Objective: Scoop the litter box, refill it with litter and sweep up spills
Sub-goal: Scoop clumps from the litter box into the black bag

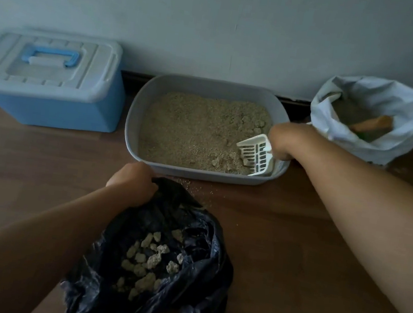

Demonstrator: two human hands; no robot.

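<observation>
A grey litter box (pixel 137 109) filled with tan litter stands on the wooden floor against the wall. My right hand (pixel 286 141) grips a white slotted scoop (pixel 254 155) whose blade dips into the litter at the box's near right corner, beside some clumps (pixel 221 162). My left hand (pixel 132 179) holds the rim of a black plastic bag (pixel 200 269) in front of the box; several pale clumps (pixel 151 260) lie inside it. Spilled grains (pixel 195 189) dot the floor between bag and box.
A light blue lidded storage bin (pixel 48 81) with a blue handle stands at the left by the wall. At the right an open white sack (pixel 370 118) holds litter and a brown scoop (pixel 373 124). A dark baseboard runs behind everything.
</observation>
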